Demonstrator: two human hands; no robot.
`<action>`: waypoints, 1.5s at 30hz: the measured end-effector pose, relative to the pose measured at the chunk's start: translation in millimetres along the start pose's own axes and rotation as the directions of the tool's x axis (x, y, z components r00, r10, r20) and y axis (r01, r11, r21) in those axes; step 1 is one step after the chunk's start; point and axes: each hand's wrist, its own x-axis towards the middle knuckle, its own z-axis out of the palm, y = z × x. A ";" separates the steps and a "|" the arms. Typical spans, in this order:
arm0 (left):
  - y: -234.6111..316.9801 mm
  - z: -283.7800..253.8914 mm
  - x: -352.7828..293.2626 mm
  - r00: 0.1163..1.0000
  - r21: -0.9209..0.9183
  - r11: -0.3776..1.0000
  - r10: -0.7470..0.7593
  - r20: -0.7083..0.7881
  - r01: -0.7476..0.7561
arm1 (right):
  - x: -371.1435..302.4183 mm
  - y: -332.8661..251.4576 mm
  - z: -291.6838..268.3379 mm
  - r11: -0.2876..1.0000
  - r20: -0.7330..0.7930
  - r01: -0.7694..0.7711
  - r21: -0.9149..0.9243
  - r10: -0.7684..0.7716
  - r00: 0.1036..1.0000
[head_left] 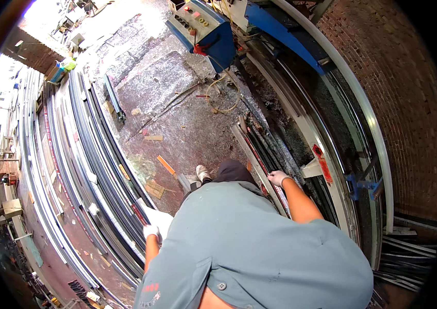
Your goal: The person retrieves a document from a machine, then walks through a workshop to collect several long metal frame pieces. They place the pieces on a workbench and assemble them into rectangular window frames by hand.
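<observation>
While bare floor [187, 118] lies ahead, right hand [278, 178] grips a profile [259, 159], left hand [152, 230] a sheet [158, 217].

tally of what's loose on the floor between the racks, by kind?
Orange strip: 1
Wood scraps: 2, the other
Cable coil: 1
Total: 4
Smaller debris is too small to count.

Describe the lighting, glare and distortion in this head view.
Head view: daylight blows out the upper left floor; the long metal profiles bow with fisheye distortion; black vignette rings the frame; the gloved left hand and right hand stay fairly sharp.
</observation>
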 end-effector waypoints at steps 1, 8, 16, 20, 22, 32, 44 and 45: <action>-2.0 -30.2 29.1 1.000 0.012 1.000 -0.022 -0.002 0.022 | 3.2 -9.5 -10.5 1.000 0.021 0.002 0.015 -0.002 1.000; 41.4 -270.4 115.1 0.905 -0.599 0.801 -0.255 -0.339 0.001 | 100.6 -51.3 -64.4 0.978 -0.026 -0.130 0.161 0.136 0.990; 81.8 -370.1 162.7 0.764 -0.500 0.769 -0.579 -0.283 0.398 | 282.5 -213.5 -250.4 0.981 -0.117 0.060 0.185 -0.038 0.992; 111.2 -418.5 152.6 0.728 -0.322 0.833 -0.552 -0.407 0.451 | 337.3 -279.5 -361.4 0.886 -0.217 0.176 0.429 -0.088 0.972; 125.2 -447.3 179.9 0.743 -0.498 0.769 -0.591 -0.314 0.401 | 362.0 -291.4 -397.1 0.891 -0.232 0.130 0.434 -0.029 0.972; 166.4 -531.7 297.8 0.839 -0.724 0.661 -0.496 -0.224 0.197 | 454.8 -237.1 -321.6 0.997 -0.137 -0.073 -0.012 0.070 0.988; 236.5 -761.8 437.2 0.881 -0.664 0.745 -0.352 -0.317 0.059 | 451.1 -505.2 -324.1 0.986 0.206 -0.012 0.166 -0.023 0.978; 240.3 -795.0 441.0 0.947 -0.583 0.804 -0.267 -0.179 0.116 | 459.8 -523.2 -331.3 0.971 0.206 -0.027 0.239 -0.023 0.978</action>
